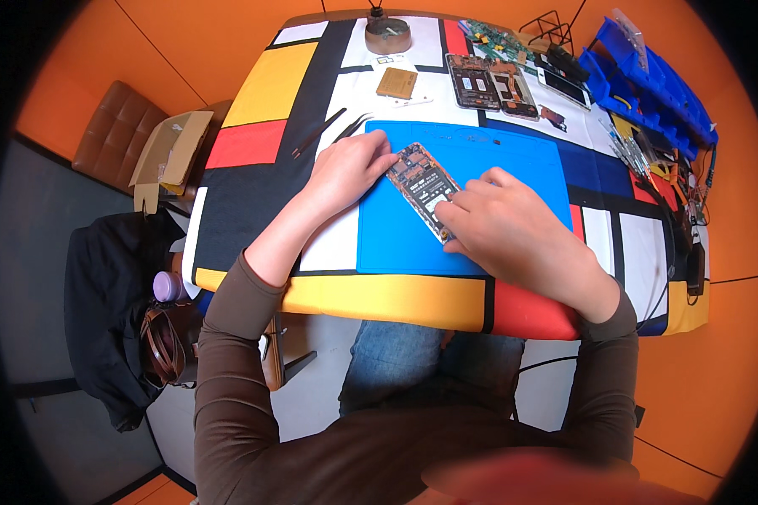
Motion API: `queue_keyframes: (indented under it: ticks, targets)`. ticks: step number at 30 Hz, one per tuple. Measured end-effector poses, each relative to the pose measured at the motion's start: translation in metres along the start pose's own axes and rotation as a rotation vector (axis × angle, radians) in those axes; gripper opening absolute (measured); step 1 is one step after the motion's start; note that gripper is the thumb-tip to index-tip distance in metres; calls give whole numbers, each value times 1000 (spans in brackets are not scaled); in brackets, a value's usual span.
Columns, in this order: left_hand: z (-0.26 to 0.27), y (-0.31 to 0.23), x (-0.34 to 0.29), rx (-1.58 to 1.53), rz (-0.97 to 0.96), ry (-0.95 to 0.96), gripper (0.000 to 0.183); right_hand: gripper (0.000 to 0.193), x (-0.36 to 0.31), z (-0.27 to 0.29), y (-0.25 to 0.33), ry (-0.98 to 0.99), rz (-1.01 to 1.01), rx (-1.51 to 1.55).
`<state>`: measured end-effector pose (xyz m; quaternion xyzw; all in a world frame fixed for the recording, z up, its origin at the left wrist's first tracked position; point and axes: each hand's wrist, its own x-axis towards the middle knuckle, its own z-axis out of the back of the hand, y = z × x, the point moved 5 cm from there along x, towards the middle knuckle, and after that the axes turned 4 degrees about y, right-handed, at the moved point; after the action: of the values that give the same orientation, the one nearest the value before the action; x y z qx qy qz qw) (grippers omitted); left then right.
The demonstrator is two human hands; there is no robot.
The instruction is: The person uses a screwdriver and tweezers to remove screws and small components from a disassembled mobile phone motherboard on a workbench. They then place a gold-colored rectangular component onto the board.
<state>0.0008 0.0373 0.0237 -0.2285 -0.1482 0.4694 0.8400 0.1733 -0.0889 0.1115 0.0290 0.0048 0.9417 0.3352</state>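
Observation:
An opened smartphone point(425, 189) lies slantwise on a blue work mat point(514, 160), its circuit board and dark battery showing. At its upper left end, my left hand point(354, 171) has its fingers closed on the phone's edge. My right hand point(507, 217) is over the lower right side, its fingers curled at the phone's edge. Whether a small part is between the right fingertips is hidden. Beyond my left hand, tweezers point(351, 126) and a dark pen-like tool point(320, 133) rest on the patterned tablecloth.
Two opened phone shells point(491, 86), a white phone point(564, 87) and green circuit boards point(497, 38) lie at the far right. Blue bins point(648, 84) stand beyond a cluster of screwdrivers point(632, 160). A round container point(387, 36) and brown box point(397, 82) sit at the back.

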Motion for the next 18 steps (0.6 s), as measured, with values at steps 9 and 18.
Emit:
queue_keyframes:
  ticks: [9,18]
  targets:
    - [0,0,0,-1,20,31,26,17,-3,3,4,-33,85,-7]
    - [-2,2,0,-22,-2,-20,20,7,1,-1,0,-26,45,-14]
